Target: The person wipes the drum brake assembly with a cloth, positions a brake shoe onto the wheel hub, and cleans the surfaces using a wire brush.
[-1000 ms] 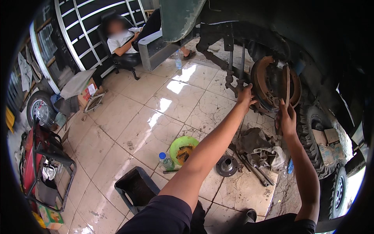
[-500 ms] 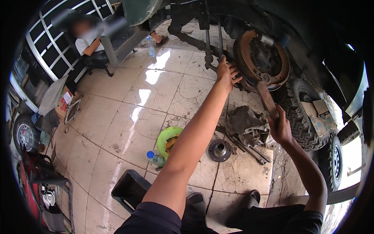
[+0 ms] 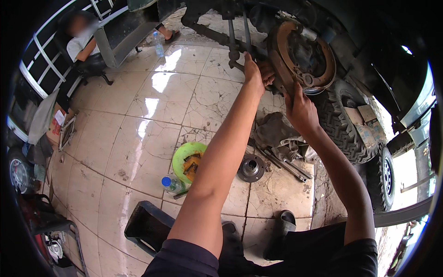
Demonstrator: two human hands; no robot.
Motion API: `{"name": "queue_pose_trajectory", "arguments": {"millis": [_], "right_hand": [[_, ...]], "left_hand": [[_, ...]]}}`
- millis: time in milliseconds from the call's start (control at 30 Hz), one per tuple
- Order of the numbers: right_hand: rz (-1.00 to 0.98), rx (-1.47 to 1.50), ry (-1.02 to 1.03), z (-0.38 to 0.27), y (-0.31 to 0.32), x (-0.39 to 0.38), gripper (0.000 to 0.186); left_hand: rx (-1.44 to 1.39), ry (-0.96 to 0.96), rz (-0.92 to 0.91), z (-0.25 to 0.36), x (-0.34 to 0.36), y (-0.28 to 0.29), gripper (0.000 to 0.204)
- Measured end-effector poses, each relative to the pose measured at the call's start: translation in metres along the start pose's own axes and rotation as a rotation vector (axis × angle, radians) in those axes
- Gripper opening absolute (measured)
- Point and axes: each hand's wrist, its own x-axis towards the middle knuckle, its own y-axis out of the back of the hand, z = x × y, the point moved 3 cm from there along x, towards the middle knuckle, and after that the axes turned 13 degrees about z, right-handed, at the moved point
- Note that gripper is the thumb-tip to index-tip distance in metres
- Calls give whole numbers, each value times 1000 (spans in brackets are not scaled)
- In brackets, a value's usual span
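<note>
Just left of the exposed drum brake (image 3: pixel 330 69), with its curved rusty brake shoes, my left hand (image 3: pixel 258 74) has its thumb up and its fingers curled. Whatever those fingers grip is hidden. A vertical steering rod (image 3: pixel 248 34) passes just above that thumb. My right hand (image 3: pixel 302 111) is closed around a flat brown bar (image 3: pixel 287 83) that looks like a wooden handle. That bar lies along the lower left side of the brake; its far end cannot be told apart from the shoe. Below sits a round metal wheel hub (image 3: pixel 251 168) on the tiles.
Grey rags (image 3: pixel 277 134) and metal rods (image 3: pixel 295 171) lie near the hub. A green bowl (image 3: pixel 182 159) of parts and a blue-capped bottle (image 3: pixel 171 183) stand left of my arm. Big tires (image 3: pixel 344 131) are at right; a person (image 3: pixel 80 46) sits far left.
My right hand has moved up and left with the brown bar, which now lies against the brake. My left hand's fingers, spread before, are now curled. The whole view has shifted.
</note>
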Motion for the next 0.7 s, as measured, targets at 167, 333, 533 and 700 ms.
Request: {"name": "queue_pose_trajectory", "arguments": {"millis": [167, 333, 533, 700], "right_hand": [[-112, -17, 1, 25, 18, -15, 41], [-68, 19, 71, 51, 29, -43, 44], [-137, 46, -11, 23, 9, -14, 48], [-93, 94, -18, 49, 19, -50, 47]], "left_hand": [[10, -7, 88, 7, -8, -10, 87], [141, -13, 110, 12, -6, -17, 78], [263, -81, 60, 12, -2, -9, 69], [312, -117, 19, 20, -9, -8, 74]]}}
